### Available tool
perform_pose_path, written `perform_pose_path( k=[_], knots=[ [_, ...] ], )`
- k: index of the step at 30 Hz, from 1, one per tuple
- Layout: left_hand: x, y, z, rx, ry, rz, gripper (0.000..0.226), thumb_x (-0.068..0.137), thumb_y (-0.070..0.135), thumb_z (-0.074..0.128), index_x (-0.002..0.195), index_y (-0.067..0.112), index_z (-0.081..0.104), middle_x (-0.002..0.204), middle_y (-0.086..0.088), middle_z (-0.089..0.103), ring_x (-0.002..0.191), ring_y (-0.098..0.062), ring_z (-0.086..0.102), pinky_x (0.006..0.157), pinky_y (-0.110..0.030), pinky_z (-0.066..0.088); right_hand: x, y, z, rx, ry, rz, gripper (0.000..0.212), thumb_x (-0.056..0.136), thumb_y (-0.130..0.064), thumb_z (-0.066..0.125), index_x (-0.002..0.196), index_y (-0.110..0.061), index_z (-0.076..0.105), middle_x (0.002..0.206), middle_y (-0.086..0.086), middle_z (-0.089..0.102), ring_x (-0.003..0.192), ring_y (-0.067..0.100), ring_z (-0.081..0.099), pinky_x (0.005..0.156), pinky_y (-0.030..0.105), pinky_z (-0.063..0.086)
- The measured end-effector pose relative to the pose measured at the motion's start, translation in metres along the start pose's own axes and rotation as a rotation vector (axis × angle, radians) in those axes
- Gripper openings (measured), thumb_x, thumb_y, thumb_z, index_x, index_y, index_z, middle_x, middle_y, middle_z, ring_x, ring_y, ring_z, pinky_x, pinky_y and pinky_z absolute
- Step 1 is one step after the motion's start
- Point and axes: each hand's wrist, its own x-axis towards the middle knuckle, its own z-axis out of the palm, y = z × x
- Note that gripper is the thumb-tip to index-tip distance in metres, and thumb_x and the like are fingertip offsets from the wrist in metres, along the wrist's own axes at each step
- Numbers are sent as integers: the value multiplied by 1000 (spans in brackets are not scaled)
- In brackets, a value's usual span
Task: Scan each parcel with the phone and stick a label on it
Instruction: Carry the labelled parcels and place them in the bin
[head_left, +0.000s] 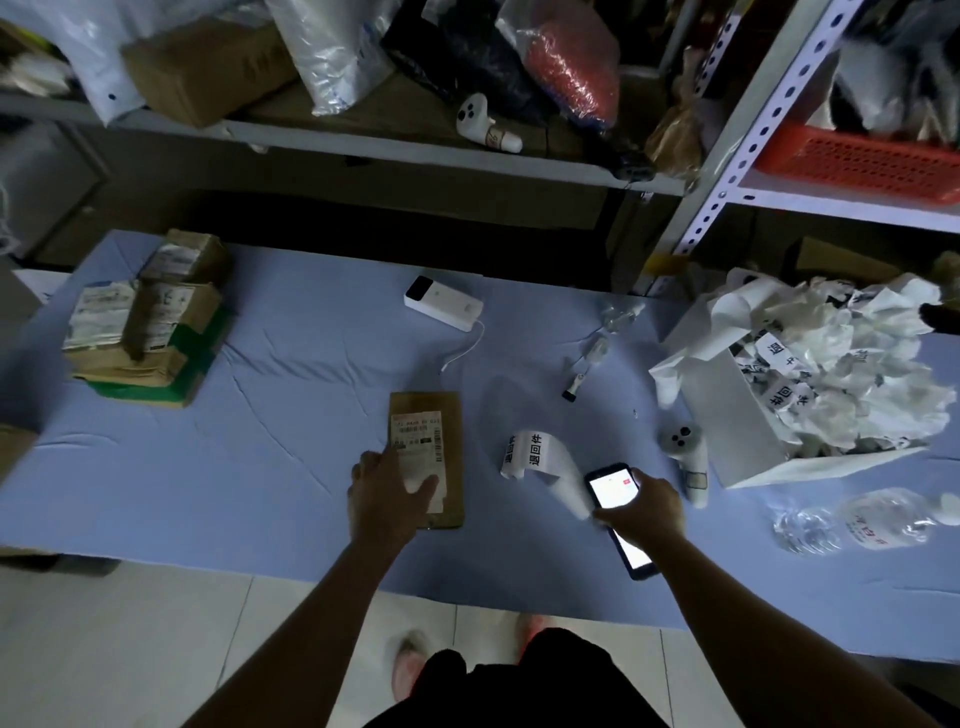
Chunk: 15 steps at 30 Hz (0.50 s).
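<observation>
Right grip (641, 506): clasps the phone (610, 487), screen lit.
Left grip (387, 493): holds the parcel (451, 415), thumb on its shipping label (418, 441).
Scan: I'd square the lens over the barcode (438, 448), thumb clear.

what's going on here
A person stands at a table, working through parcels. The left hand holds a parcel flat on it; the right hand holds a lit phone nearby. A label roll lies between them, and a stack of parcels sits at the far left.
</observation>
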Motion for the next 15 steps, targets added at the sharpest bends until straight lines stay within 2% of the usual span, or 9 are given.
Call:
perform_pose_path(
  k=[2,5,7,9,10,12,14,15],
  knots=[
    [1,17,0,123,84,73,66,88,46,67,140,9,49,128,-16,52,117,-34,49,93,-46,48,12,7,6,20,-6,14,86,61,-49,90,135,-19,57,115,10,65,112,29,60,90,42,56],
    [7,52,10,62,71,75,57,88,36,68,136,9,54,130,-17,55,115,-37,54,93,-47,49,28,12,12,-35,-24,37,95,61,-58,88,141,-24,50,123,9,54,118,31,54,92,43,52],
    [12,75,20,109,4,135,39,89,31,63,122,11,59,117,-16,61,105,-35,60,82,-42,52,34,10,13,-164,-30,12,101,61,-67,82,145,-27,42,132,9,45,125,32,47,98,46,47],
    [16,93,33,63,-52,169,25,85,31,65,103,14,61,101,-10,64,92,-31,64,70,-38,52,46,7,10,-272,-29,-115,106,64,-74,72,150,-28,33,148,10,32,138,35,31,109,50,36],
    [16,99,40,27,-86,178,25,82,33,69,100,16,63,101,-8,65,93,-28,64,72,-38,53,54,3,8,-258,-49,-217,106,67,-73,70,153,-28,29,155,8,25,143,35,22,113,50,30],
    [15,104,53,-13,-143,200,38,79,36,78,110,16,68,113,-5,62,102,-23,62,85,-32,50,66,-12,6,-148,-135,-423,98,75,-62,70,156,-25,28,161,4,22,146,32,17,117,49,25],
    [13,105,66,-91,-152,186,48,76,36,84,115,13,68,117,-6,59,106,-21,60,90,-27,46,75,-32,5,-30,-237,-539,81,84,-47,72,153,-19,39,158,5,37,143,30,27,115,43,28],
    [12,106,71,-120,-144,186,48,75,34,85,114,10,68,116,-8,59,106,-23,60,92,-31,48,77,-42,6,31,-278,-576,69,87,-38,72,147,-14,49,151,9,47,138,30,37,114,40,32]
  ],
)
